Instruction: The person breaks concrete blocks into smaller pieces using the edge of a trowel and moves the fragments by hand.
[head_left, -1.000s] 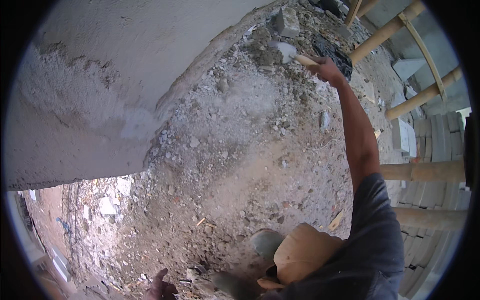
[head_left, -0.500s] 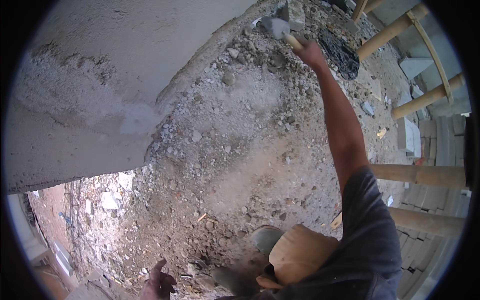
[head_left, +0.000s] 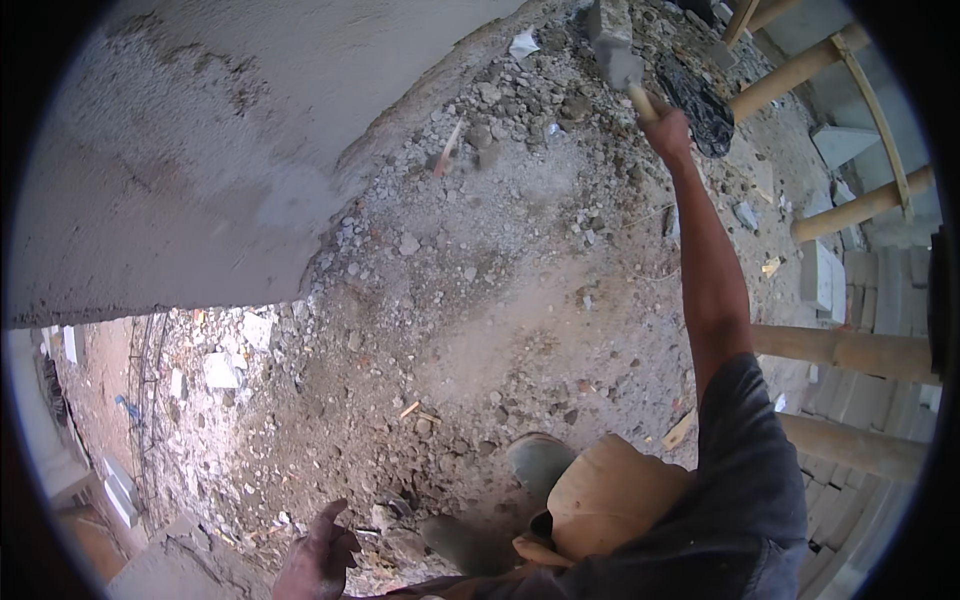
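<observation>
My right arm reaches far forward, and my right hand (head_left: pixel 666 130) is closed around the pale handle of a trowel (head_left: pixel 622 70). Its grey blade lies over the rubble close to a grey block (head_left: pixel 609 22); I cannot tell whether they touch. Just right of that hand is a crumpled black plastic sheet (head_left: pixel 697 108). At the lower edge my left hand (head_left: pixel 318 558) hovers over the stony ground, fingers partly bent and apart, with nothing seen in it.
A rough plastered wall (head_left: pixel 230 170) fills the upper left. Broken stones and dusty rubble (head_left: pixel 470 290) cover the ground, with white chunks (head_left: pixel 222 370) at the left. Wooden poles (head_left: pixel 800 75) stand at the right, near stacked blocks (head_left: pixel 825 280). My boots (head_left: pixel 535 462) stand below.
My right hand has moved the trowel rightward, from the wall's foot toward the grey block. A pinkish sliver now shows on the rubble near the wall. My left hand has risen slightly.
</observation>
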